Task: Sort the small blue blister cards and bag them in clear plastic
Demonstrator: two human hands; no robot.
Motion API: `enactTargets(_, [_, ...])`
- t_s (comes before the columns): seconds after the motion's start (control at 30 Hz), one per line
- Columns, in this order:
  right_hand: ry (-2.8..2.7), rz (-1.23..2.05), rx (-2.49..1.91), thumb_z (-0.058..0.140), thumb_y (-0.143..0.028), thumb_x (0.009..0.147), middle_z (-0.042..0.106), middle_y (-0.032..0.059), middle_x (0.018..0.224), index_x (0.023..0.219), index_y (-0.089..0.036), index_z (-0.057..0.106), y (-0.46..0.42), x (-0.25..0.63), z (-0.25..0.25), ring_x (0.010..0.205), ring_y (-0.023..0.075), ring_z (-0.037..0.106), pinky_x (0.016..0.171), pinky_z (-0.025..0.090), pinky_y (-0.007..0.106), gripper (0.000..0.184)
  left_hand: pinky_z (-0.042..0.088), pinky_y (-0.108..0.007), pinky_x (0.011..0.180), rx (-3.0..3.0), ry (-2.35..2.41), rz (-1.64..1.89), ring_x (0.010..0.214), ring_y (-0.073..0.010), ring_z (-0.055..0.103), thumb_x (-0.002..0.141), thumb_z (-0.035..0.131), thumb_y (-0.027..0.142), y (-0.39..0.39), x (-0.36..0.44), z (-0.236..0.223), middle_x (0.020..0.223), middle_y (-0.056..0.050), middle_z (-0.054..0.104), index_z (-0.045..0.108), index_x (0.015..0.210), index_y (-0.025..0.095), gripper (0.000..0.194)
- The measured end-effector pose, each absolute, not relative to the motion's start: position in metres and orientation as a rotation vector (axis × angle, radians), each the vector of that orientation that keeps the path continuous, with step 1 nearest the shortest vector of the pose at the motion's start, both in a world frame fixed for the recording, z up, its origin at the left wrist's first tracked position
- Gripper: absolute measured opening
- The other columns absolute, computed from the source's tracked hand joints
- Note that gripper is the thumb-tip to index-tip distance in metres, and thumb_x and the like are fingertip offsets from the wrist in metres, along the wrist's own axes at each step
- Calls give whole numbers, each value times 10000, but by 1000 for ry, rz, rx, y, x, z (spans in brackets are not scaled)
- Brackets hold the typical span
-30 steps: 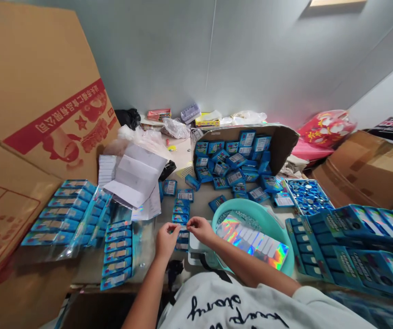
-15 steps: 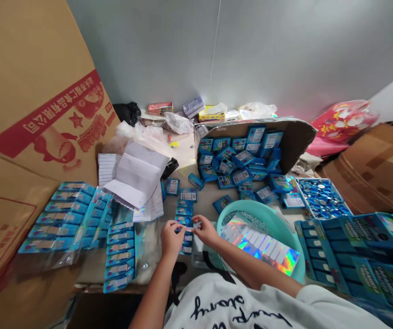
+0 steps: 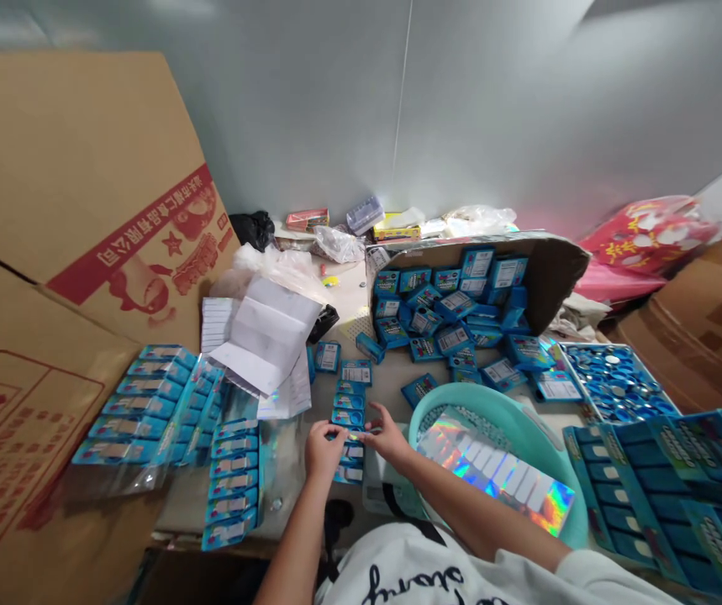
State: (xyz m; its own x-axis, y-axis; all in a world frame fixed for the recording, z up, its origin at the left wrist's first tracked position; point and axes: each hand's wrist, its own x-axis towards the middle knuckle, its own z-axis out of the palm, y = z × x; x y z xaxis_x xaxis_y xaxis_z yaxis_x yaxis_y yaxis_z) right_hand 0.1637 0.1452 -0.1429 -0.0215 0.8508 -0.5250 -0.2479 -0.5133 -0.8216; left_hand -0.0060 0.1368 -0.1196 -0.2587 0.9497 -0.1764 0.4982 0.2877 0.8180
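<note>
Low in the middle of the frame, the left hand (image 3: 324, 447) and the right hand (image 3: 387, 435) meet fingertip to fingertip over a column of small blue packets (image 3: 349, 418) that runs up the centre of the table (image 3: 392, 378). Both hands have their fingers curled in and pinched on a small blue packet (image 3: 352, 435) held between them, just above the lower end of that column; the piece is too small to make out more. Just right of the right hand sits a teal plastic basin (image 3: 528, 433), and in it lies a holographic sticker sheet (image 3: 500, 472) with rows of pale labels. Above the basin, right of centre, an open cardboard box (image 3: 546, 265) lies on its side with blue packets (image 3: 455, 315) spilling out of it. To its right is a tray of blue round pieces (image 3: 619, 391), and at the lower right edge lie long blue display cards (image 3: 669, 487). At the left, bagged rows of blue packs (image 3: 146, 403) lie fanned out, beside a large brown carton with red print (image 3: 96, 227) in the upper left. Folded white paper sheets (image 3: 269, 332) lie left of centre, above the hands.
</note>
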Motion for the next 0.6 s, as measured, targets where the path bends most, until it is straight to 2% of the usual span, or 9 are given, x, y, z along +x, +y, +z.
enactTargets(0.13, [-392,1813,-1297,894,-323,506,662,-3,741,1309,-197,392,134,153,-146,726,238,684,663,541,340,956,525,-334,745,1178,1854,870,744,-200,645,648,740,313,139,-12,-126,746,-17,638,649,782,180,210])
enactTargets(0.27, [-221,1854,-1228,912,-459,483,706,29,790,1222,-240,407,118,142,-146,886,286,712,736,574,368,922,513,-294,724,1091,1828,924,714,-174,647,598,785,296,137,-14,-128,711,17,632,591,795,187,298])
enactTargets(0.37, [-170,1829,-1211,904,-497,458,704,19,796,1136,-272,438,112,138,-145,951,303,701,734,580,382,853,518,-323,778,1054,1777,973,802,-209,679,638,772,311,132,-15,-130,794,-37,680,585,802,180,280])
enactTargets(0.47, [-166,1807,-1198,905,-481,438,698,18,811,1053,-279,473,111,137,-142,942,308,697,727,576,389,778,521,-348,868,1040,1666,1024,954,-244,694,681,750,303,120,-17,-131,951,-115,723,619,892,163,285])
enactTargets(0.6, [-204,1787,-1215,913,-496,391,679,0,776,996,-273,498,105,138,-141,773,261,696,630,558,348,767,498,-361,979,1041,1540,1054,1115,-255,658,720,723,309,83,-21,-134,1168,-150,704,644,1108,153,426])
